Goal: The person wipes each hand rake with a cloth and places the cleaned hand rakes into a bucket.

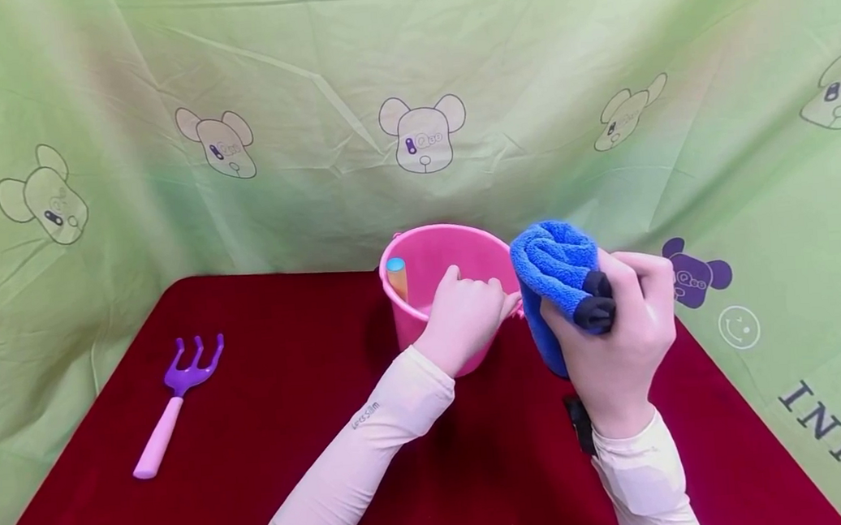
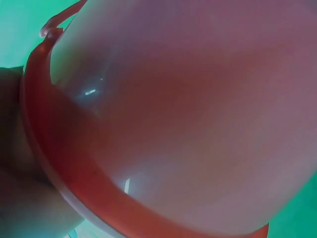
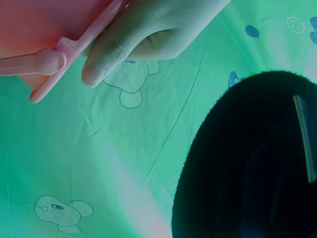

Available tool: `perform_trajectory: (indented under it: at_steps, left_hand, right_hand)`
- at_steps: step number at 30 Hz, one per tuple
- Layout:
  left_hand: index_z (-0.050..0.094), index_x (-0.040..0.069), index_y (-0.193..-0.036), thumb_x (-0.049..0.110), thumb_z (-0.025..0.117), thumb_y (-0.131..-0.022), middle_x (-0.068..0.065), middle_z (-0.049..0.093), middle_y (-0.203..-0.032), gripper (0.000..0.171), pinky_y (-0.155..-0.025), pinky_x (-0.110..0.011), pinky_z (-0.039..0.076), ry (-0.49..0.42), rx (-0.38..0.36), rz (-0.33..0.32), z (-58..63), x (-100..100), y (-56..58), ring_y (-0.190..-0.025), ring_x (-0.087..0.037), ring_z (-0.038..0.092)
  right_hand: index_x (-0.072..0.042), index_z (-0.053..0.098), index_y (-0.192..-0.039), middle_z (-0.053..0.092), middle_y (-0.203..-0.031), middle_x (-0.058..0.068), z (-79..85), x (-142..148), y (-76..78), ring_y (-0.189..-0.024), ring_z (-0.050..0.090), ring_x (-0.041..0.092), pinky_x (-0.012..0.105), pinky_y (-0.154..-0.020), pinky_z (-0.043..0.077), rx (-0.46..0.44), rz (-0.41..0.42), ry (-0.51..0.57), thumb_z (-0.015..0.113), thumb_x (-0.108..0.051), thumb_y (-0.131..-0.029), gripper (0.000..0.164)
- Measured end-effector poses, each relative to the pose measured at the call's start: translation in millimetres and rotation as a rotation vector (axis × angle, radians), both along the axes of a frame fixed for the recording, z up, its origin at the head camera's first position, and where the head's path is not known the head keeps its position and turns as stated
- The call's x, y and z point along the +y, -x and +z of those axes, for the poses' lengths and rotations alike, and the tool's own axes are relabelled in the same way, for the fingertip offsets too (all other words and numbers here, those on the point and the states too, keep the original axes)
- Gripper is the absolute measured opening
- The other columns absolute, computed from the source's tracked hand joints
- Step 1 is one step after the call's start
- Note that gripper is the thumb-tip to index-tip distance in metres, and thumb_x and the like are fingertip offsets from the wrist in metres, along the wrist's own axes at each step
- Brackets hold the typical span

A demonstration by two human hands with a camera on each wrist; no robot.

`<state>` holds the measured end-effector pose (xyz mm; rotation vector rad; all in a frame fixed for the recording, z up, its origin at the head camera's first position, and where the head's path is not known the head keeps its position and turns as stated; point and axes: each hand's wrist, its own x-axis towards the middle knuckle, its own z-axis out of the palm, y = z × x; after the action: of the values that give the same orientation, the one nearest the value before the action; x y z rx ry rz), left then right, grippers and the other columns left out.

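Observation:
A pink bucket (image 1: 455,240) stands on the table, tilt hard to judge. My left hand (image 1: 466,312) grips its near rim; in the right wrist view that hand (image 3: 143,39) is at the rim beside the handle joint (image 3: 52,60). The bucket's wall (image 2: 188,99) fills the left wrist view. Inside leans a tan object with a blue top (image 1: 396,266). To the right, my raised right hand (image 1: 626,329) holds a folded blue fluffy cloth (image 1: 552,257) with black ends, whose underside (image 3: 247,163) looks dark in the right wrist view.
On the left of the red-covered table (image 1: 286,329) lies a toy hand fork (image 1: 180,385) with purple prongs and a pink handle. Green printed fabric (image 1: 309,140) hangs behind and on both sides. A black strap (image 1: 581,424) shows at my right wrist.

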<state>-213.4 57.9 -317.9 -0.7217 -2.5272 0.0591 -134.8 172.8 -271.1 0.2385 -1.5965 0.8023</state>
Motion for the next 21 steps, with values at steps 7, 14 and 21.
perform_trajectory:
  at_steps: [7, 14, 21]
  left_hand:
    - [0.067, 0.017, -0.090, 0.044, 0.045, -0.097, 0.002, 0.074, -0.074, 0.035, -0.076, -0.034, 0.053, -0.048, -0.045, -0.009, 0.4, 0.1, -0.1, -0.070, -0.017, 0.067]
    - [0.066, 0.017, -0.098, 0.043, 0.045, -0.098, 0.002, 0.074, -0.083, 0.034, -0.078, -0.034, 0.054, -0.048, -0.060, -0.001, 3.7, -0.3, -3.7, -0.078, -0.016, 0.066]
    - [0.063, 0.017, -0.097, 0.041, 0.047, -0.097, 0.004, 0.072, -0.081, 0.029, -0.075, -0.032, 0.051, -0.066, 0.065, -0.016, 1.8, -3.1, -7.1, -0.080, -0.013, 0.064]
  right_hand:
    - [0.007, 0.070, -0.092, 0.056, -0.086, 0.034, -0.1, -1.2, 0.2, -0.087, 0.059, 0.039, 0.042, -0.076, 0.045, -0.001, 0.009, -0.007, 0.080, -0.010, -0.062, 0.036]
    - [0.006, 0.070, -0.092, 0.057, -0.087, 0.034, 0.5, -1.8, -0.2, -0.087, 0.059, 0.039, 0.040, -0.077, 0.046, -0.004, 0.015, -0.010, 0.080, -0.010, -0.063, 0.035]
    - [0.006, 0.070, -0.092, 0.057, -0.087, 0.034, 0.5, -1.7, -1.1, -0.087, 0.060, 0.038, 0.040, -0.078, 0.047, -0.009, 0.012, -0.015, 0.079, -0.011, -0.063, 0.035]
